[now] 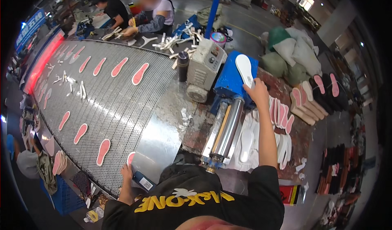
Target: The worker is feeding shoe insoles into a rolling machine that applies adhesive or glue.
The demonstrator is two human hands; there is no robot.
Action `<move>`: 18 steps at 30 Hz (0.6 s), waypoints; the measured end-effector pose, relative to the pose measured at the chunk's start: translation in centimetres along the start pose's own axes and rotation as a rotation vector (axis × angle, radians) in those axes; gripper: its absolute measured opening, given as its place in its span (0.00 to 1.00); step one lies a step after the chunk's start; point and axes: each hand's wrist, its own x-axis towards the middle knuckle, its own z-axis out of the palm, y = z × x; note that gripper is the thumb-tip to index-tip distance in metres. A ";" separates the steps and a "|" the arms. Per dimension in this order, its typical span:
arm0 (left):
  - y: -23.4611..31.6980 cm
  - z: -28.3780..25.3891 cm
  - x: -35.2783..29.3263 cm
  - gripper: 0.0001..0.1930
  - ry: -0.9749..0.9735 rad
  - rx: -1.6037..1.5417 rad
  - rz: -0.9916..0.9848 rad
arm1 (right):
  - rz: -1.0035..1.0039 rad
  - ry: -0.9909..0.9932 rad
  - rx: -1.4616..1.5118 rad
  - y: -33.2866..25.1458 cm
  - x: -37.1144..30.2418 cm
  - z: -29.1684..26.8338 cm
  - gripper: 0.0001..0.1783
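Observation:
At the near edge of the mesh conveyor, my left hand (127,173) is closed at the lower end of a pink insole (131,158) with a pale rim. My right hand (257,92), arm stretched forward, grips the near end of a white insole (244,66). That insole lies over the top of a blue machine housing (231,77). Just nearer to me are the machine's shiny metal rollers (228,128). Pink insoles (280,112) and white insoles (283,148) are stacked beside the machine, to the right of my right forearm.
Several pink insoles lie spaced along the conveyor (118,95), among white scraps (83,90). A grey motor box (206,62) and dark bottle (183,66) stand left of the blue machine. Two people work beyond the conveyor. More insole stacks (306,101) and sacks (292,50) are at right.

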 end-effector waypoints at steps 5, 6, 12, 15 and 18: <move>0.7 -0.5 0.8 0.28 0.078 -0.123 -0.001 | 0.038 0.156 0.259 1.1 0.4 0.6 0.27; 0.8 -0.6 1.0 0.27 0.087 -0.143 0.010 | 0.026 0.153 0.266 1.4 0.5 0.5 0.27; 1.4 -0.1 2.7 0.23 0.096 -0.278 0.005 | 0.013 0.226 0.417 1.9 -0.3 0.1 0.21; 1.9 0.8 2.9 0.20 0.126 -0.321 0.073 | 0.015 0.168 0.346 1.9 -0.9 0.4 0.20; 2.4 1.4 2.7 0.19 0.091 -0.317 0.108 | -0.029 0.174 0.253 2.0 -0.9 1.0 0.22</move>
